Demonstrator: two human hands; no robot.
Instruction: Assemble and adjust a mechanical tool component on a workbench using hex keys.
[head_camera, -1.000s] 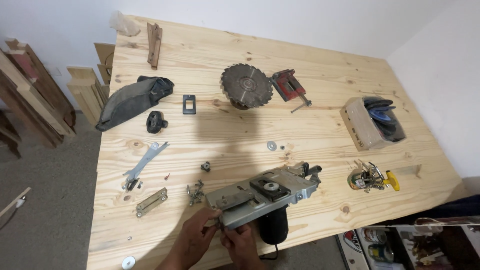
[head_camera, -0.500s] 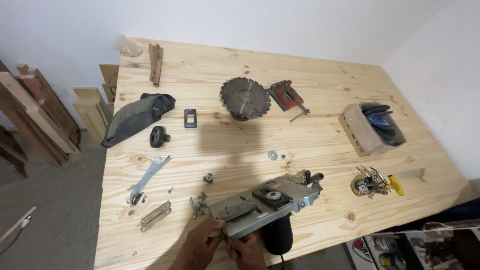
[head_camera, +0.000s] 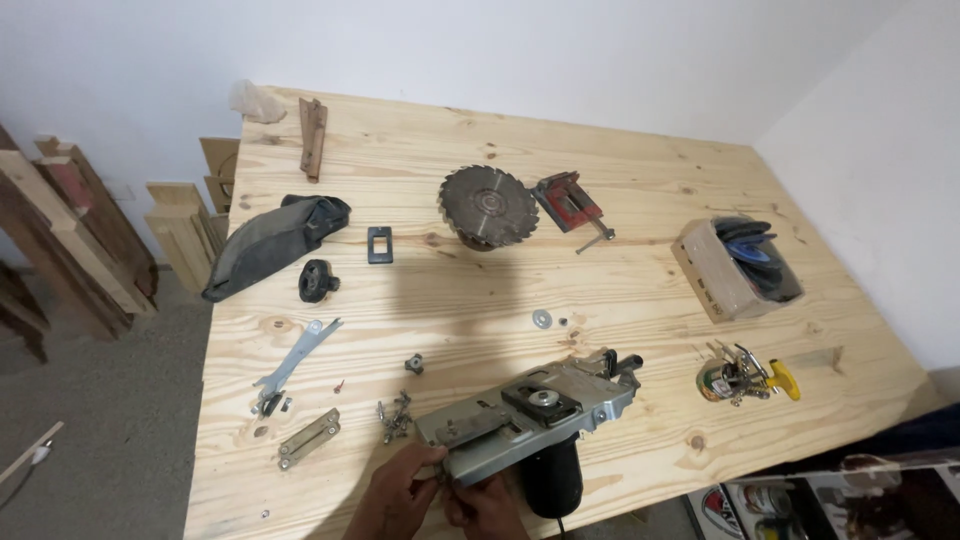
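Note:
A grey metal circular-saw body with a black motor housing lies near the front edge of a pale wooden table, its blade removed. My left hand pinches the left end of its base plate. Just to the right, my right hand has its fingers closed on a small part under the same end; what that part is stays hidden. A small pile of screws lies left of the saw body. The toothed saw blade rests flat farther back.
Also on the table: a flat metal wrench, a small hinged bracket, a black knob, a dark dust bag, a red clamp, washers, a can of tools, a box of discs. Wood offcuts lean against the left wall.
The view has shifted, so the table sits higher and more to the right in frame. Both hands stay at the left end of the saw base, fingers working slightly.

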